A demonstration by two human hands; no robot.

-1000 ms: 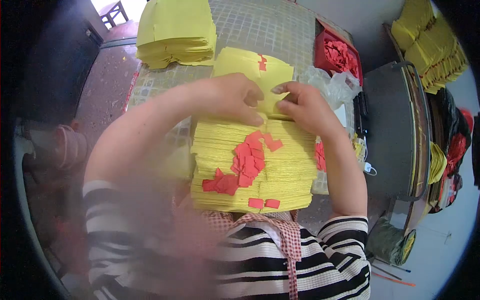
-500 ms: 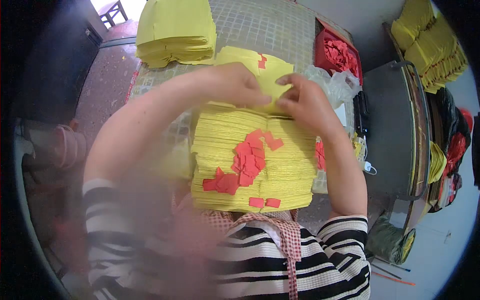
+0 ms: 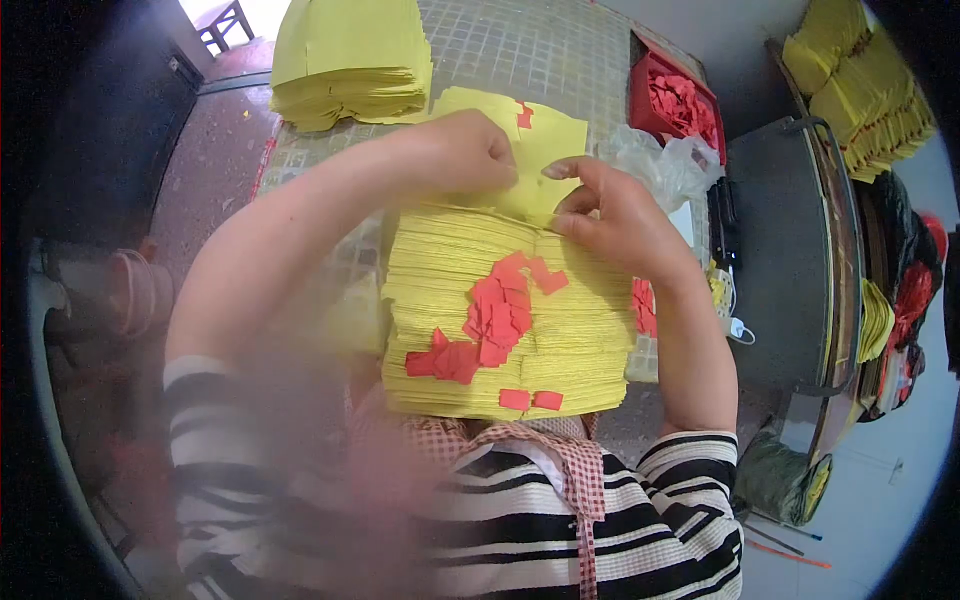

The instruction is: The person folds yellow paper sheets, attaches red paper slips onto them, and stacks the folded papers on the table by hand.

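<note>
A thick row of folded yellow paper sheets (image 3: 455, 250) lies in front of me, with a loose heap of small red paper pieces (image 3: 495, 318) on top. Beyond it, yellow paper (image 3: 545, 145) lies flat, bearing a red piece (image 3: 524, 116) near its far edge. My left hand (image 3: 468, 152) rests over that paper's left side, fingers curled in; whatever they might hold is hidden. At the right edge of the same paper is my right hand (image 3: 618, 208). Its index finger and thumb are apart, the thumb tip near the fold at the row's far end.
A tall stack of yellow paper (image 3: 350, 60) stands at the back left of the tiled table. At the back right, a red box (image 3: 683, 108) holds red pieces beside a clear plastic bag (image 3: 665, 165). More yellow bundles (image 3: 860, 90) sit on the right.
My left hand has drawn back slightly to the left and its fingers have curled in. My right hand has barely moved. The yellow paper between them shows more of its surface.
</note>
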